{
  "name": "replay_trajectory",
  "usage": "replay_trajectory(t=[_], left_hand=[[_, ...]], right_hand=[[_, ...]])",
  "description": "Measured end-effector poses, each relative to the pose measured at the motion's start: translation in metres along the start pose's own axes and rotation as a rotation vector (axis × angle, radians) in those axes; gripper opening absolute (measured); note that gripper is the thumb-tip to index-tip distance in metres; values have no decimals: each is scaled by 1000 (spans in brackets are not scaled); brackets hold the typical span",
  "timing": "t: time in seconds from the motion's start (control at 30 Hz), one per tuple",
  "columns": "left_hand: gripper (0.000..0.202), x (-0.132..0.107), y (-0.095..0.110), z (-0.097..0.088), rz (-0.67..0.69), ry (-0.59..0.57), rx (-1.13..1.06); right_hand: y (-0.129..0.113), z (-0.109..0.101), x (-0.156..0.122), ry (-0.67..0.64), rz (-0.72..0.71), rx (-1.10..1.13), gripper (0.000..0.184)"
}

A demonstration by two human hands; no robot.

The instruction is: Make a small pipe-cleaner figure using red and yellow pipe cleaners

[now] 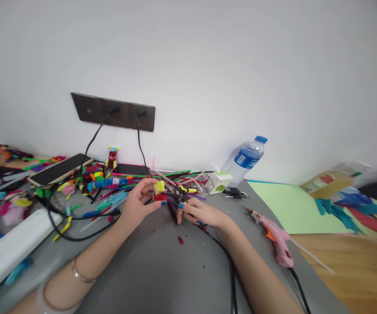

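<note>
My left hand pinches a small red and yellow pipe-cleaner piece above the grey mat. My right hand rests on the mat beside it, fingers curled around the handles of small black and yellow pliers. The plier tip points left toward the red and yellow piece. Both hands have blue nails. A tiny red scrap lies on the mat just below the hands.
Several coloured pipe cleaners litter the mat behind the hands. A pink glue gun lies at right, its cable running off the mat. A water bottle, a small carton, green paper, two phones, wall sockets and black cables sit around.
</note>
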State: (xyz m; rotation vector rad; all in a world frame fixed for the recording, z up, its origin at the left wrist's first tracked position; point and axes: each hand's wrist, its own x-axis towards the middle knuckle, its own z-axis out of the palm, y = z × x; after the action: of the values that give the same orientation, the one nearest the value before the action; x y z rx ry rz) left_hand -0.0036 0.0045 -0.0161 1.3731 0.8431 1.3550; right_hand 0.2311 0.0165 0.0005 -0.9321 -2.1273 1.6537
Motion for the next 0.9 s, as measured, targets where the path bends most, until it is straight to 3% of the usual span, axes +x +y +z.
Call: replay_trajectory(t=[0.9], left_hand=[[47, 0, 6, 2, -7, 10, 7]], right_hand=[[2, -1, 1, -4, -6, -4, 70]])
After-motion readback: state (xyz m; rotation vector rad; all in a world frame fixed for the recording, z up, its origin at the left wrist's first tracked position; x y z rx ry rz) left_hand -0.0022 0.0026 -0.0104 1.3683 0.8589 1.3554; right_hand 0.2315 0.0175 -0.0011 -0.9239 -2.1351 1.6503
